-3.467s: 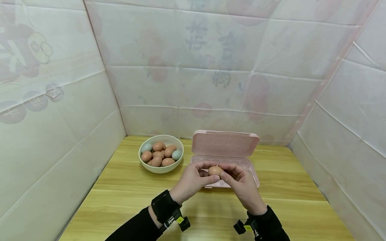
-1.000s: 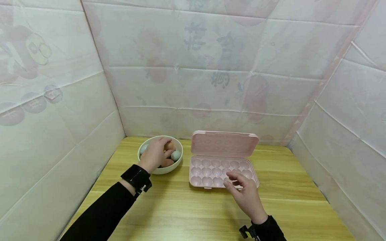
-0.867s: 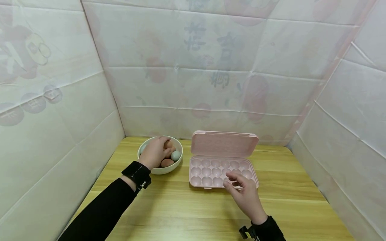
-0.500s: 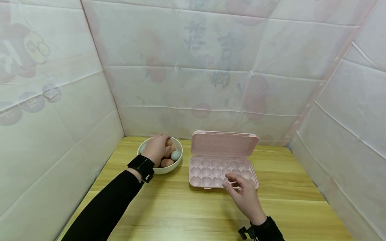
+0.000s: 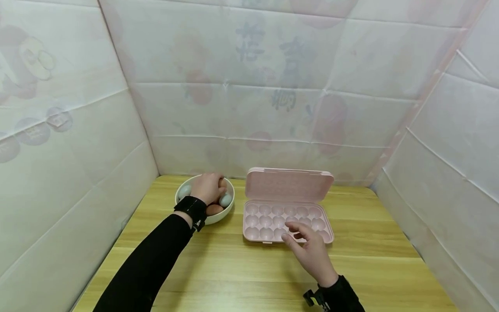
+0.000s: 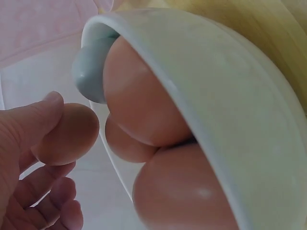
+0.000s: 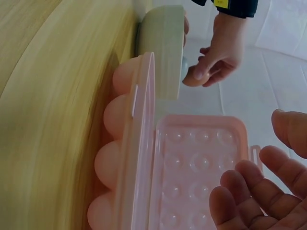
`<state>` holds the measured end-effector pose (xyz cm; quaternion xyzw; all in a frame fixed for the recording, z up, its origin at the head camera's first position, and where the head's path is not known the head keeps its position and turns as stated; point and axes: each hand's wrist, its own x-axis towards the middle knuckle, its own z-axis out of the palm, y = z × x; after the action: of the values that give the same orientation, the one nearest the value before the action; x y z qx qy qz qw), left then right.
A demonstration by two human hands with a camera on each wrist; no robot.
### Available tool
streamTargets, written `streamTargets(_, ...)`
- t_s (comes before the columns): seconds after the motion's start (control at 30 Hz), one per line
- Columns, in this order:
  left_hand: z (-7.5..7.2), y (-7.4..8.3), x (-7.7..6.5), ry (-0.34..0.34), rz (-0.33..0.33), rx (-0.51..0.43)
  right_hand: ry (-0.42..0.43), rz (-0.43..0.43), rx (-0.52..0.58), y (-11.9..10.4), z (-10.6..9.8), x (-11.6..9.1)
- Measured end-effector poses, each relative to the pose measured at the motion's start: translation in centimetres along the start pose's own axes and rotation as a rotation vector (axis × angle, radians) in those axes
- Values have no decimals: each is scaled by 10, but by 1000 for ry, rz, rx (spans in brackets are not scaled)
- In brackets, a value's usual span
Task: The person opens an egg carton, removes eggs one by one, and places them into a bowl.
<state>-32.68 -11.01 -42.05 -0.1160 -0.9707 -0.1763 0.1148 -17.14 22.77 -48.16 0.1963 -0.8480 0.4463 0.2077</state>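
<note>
My left hand (image 5: 207,187) is over the cream bowl (image 5: 223,216). In the left wrist view its thumb and fingers pinch a brown egg (image 6: 69,134), held apart from the bowl's rim. Brown eggs (image 6: 148,96) and a pale blue egg (image 6: 91,74) lie in the bowl. My right hand (image 5: 309,251) hovers at the front of the pink egg box, with its fingers loosely bent and nothing between them. The box's lid (image 5: 288,185) stands raised. Wells (image 5: 265,221) that show in its tray are bare; the right hand hides some of the front ones.
Bowl and egg box stand side by side towards the back of the wooden table (image 5: 241,277). Pale printed sheets (image 5: 249,112) form walls behind and on both sides. Each wrist bears a black strap (image 5: 192,211) with a small device.
Both hands held a brown egg over the box 3.5 s ago. Since then my left hand has moved to the bowl and lifted an egg. The right hand has barely moved in the last second.
</note>
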Motion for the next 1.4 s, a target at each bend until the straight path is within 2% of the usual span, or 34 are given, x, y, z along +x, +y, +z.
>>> streamTargets(0.2, 4, -2, 10, -42, -28, -17, -42, 27, 4, -3, 5, 5)
streamTargets(0.37, 9, -4, 18, -70, -45, 3, -46, -23, 8, -1, 12, 9)
streamTargets(0.53, 14, -6, 21, -101, -101, -15, -43, -73, 13, 3, 17, 10)
streamTargets(0.73, 17, -4, 23, -157, -200, -42, -60, -62, 10, 5, 19, 9)
streamTargets(0.87, 18, -1, 23, -190, -229, -47, -67, -62, -2, 6, 21, 8)
streamTargets(1.2, 26, -2, 26, -193, -262, -53, -108, 7, -35, 7, 27, 3)
streamTargets(1.4, 26, 0, 25, -204, -282, -80, -131, -34, -114, 7, 32, 1)
